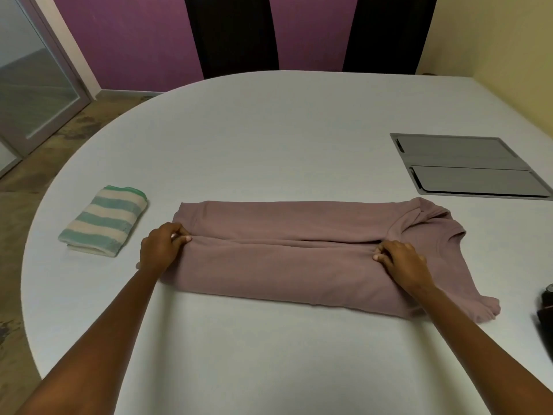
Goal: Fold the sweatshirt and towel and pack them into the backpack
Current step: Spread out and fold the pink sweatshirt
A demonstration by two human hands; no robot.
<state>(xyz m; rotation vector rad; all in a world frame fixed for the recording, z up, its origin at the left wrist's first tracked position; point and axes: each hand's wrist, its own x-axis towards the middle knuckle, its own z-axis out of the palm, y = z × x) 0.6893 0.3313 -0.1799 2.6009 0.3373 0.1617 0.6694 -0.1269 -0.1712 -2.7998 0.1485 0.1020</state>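
A dusty-pink sweatshirt [299, 259] lies across the white table [269, 139], folded lengthwise into a long band with its collar at the right end. My left hand [161, 247] pinches the near flap's edge at the band's left end. My right hand [401, 262] pinches the same edge near the collar. A folded towel [104, 220] with green and cream stripes rests to the left of the sweatshirt, apart from it. A dark object [546, 310] at the right frame edge may be the backpack; too little of it shows to tell.
A grey recessed panel [466, 166] with two lids sits flush in the table at the right. Two dark chair backs [230, 34] stand behind the far edge. The table's rounded edge curves along the left, with floor and a glass door beyond.
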